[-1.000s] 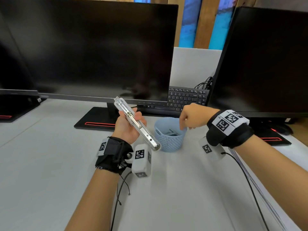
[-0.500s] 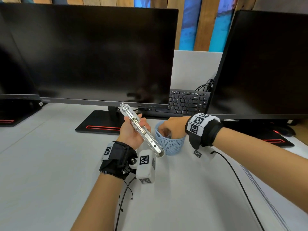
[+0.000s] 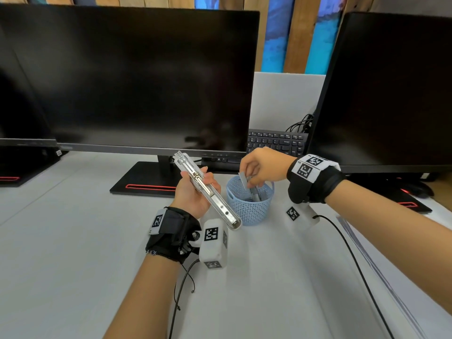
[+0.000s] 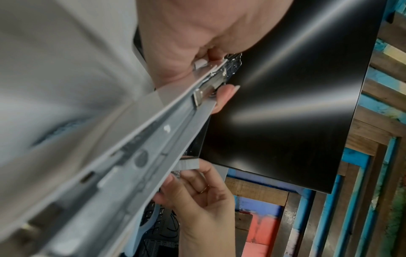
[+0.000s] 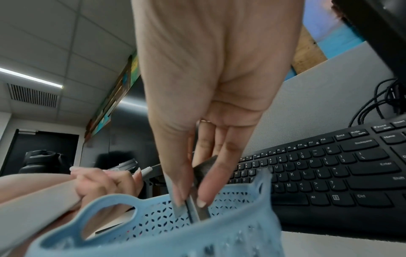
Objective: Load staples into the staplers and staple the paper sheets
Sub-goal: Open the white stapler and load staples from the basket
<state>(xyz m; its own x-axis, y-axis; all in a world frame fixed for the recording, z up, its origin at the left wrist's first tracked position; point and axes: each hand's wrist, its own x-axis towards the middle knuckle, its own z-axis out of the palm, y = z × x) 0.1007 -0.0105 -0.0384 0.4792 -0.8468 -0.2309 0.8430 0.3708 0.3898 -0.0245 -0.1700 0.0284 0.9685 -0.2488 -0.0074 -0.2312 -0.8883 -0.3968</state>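
My left hand (image 3: 194, 192) grips a white stapler (image 3: 208, 192) opened flat, its metal staple channel facing up and slanting from upper left to lower right. The channel fills the left wrist view as a long stapler rail (image 4: 140, 144). Just right of it a small light-blue basket (image 3: 249, 204) stands on the desk, with more staple strips inside. Over the basket's rim my right hand (image 3: 259, 170) pinches a grey strip of staples (image 3: 243, 178) between thumb and fingers. The right wrist view shows that staple strip (image 5: 195, 207) between the fingertips (image 5: 203, 200), just inside the basket (image 5: 123, 231).
A large black monitor (image 3: 137, 79) on a red-trimmed stand (image 3: 146, 182) sits behind my hands, and another monitor (image 3: 391, 94) stands at right. A black keyboard (image 3: 274, 141) lies between them. A sheet edge (image 3: 367, 255) shows at the desk's right.
My right hand dipped into the basket from the right and has lifted to its rim, pinching a staple strip. The left hand with the open stapler stayed nearly still.
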